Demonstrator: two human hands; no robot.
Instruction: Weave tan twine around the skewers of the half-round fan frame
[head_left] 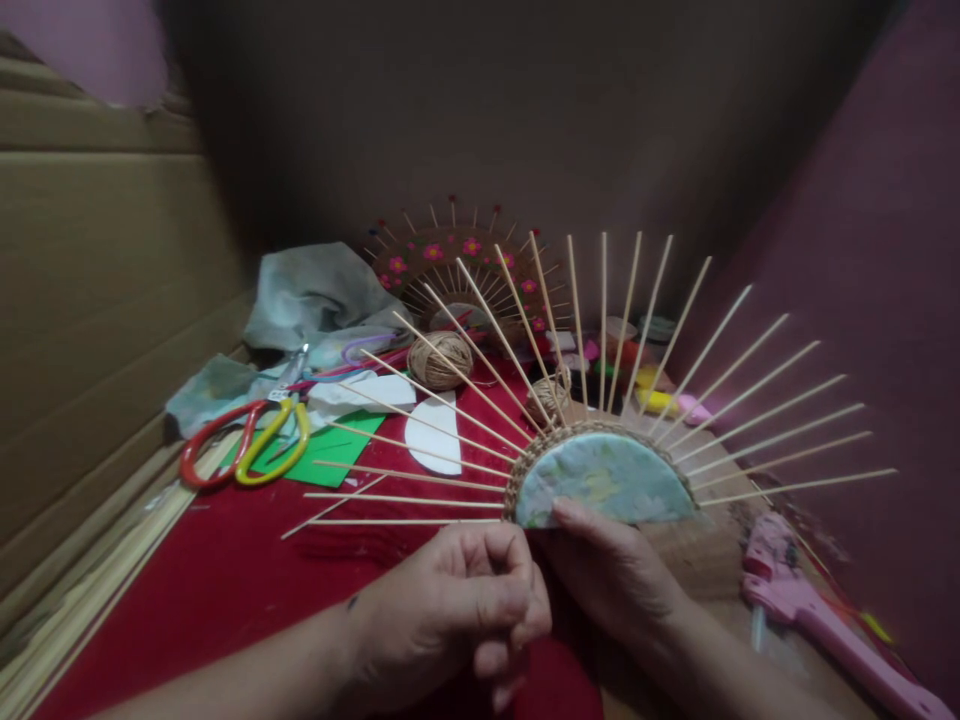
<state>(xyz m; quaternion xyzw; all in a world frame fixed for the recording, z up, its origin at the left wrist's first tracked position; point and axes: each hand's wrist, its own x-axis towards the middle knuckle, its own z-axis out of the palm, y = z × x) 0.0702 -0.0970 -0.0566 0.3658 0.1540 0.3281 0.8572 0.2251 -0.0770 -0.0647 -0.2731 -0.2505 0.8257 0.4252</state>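
My right hand [622, 570] grips a half-round piece covered in pale blue floral fabric [607, 475] by its lower edge, thumb on the front. Thin wooden sticks [664, 300] fan out from its curved rim, where brown twine [525, 460] is woven around their bases. Just below the piece's lower left corner, my left hand [480, 590] is closed with its fingers curled together. Whatever may be pinched in those fingers is too small or hidden to make out. Below the lowest left sticks, one loose stick [315, 520] lies at a slant.
Red-and-yellow-handled scissors [247, 445] rest on green paper [337, 450] at left. Behind are a twine ball [440, 360], a white half-circle cutout [435, 435] and a flower-decorated fan [454, 255]. A pink glue gun [817, 610] lies right. Long sticks [112, 590] line the left cardboard wall [97, 230].
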